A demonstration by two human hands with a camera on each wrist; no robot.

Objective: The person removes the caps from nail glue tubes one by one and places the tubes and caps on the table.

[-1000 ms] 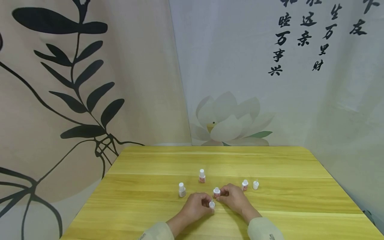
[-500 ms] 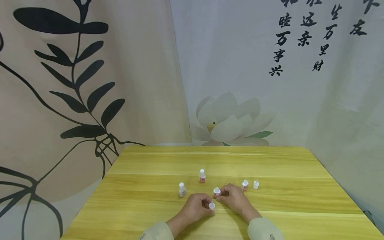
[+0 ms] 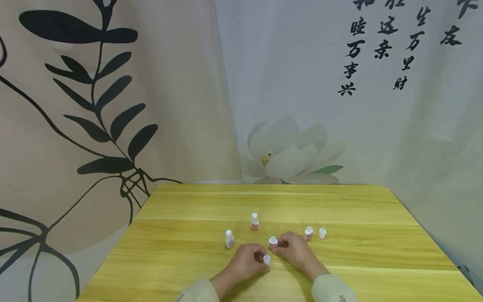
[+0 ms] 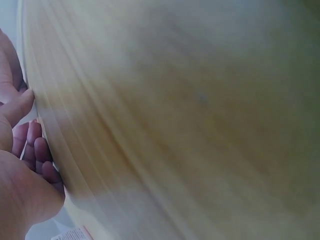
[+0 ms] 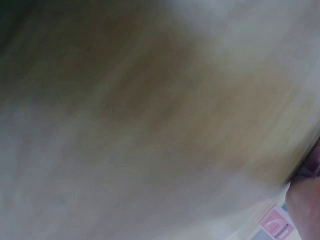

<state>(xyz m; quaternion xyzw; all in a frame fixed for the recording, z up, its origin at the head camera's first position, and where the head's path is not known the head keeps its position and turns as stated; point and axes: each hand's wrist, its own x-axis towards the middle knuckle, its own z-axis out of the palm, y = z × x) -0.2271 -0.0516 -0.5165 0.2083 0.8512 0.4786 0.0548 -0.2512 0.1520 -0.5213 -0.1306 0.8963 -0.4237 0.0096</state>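
Observation:
Low over the front middle of the table, the left hand (image 3: 249,261) pinches a small white cap (image 3: 266,259) between thumb and fingers. Just beyond it, the right hand (image 3: 296,251) holds a small white bottle (image 3: 273,242) with a red-and-white label by its right side. That bottle stands upright and lacks the tall cap seen on others. In the left wrist view, the left hand (image 4: 30,185) is at the left edge with fingers curled. Only part of the right hand (image 5: 306,200) shows in the right wrist view; the held items are hidden in both wrist views.
Two capped small bottles, one farther back (image 3: 254,222) and one to the left (image 3: 229,239), stand upright on the wooden table (image 3: 181,260). Right of the hands are an uncapped bottle (image 3: 308,233) and a loose white cap (image 3: 322,233). A printed curtain (image 3: 188,105) hangs behind.

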